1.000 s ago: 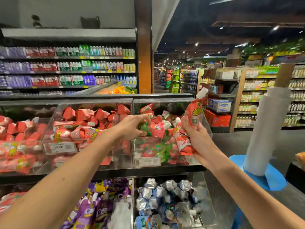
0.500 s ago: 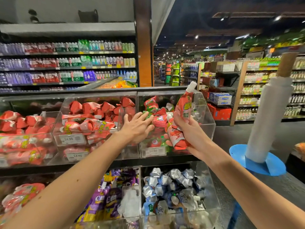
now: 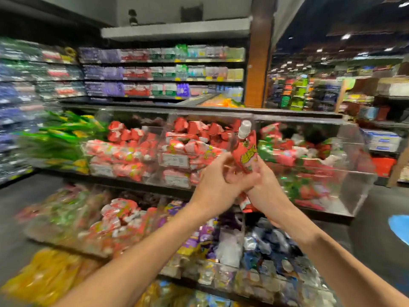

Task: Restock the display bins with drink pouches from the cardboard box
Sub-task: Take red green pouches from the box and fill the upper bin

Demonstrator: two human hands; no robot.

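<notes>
Behind, a row of clear acrylic display bins (image 3: 354, 165) is seen, heaped with red pouches (image 3: 194, 129). Before the bins, a red spouted drink pouch with a white cap (image 3: 245, 151) is held upright, its lower half gripped by the curled fingers of the right hand (image 3: 263, 182) and the left hand (image 3: 217, 176), which are touching.

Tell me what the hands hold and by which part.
A red pouch, white cap up, gripped at its lower end by the right hand; fingers of the left hand curl round the same end. A second pouch seems to hang below.
</notes>
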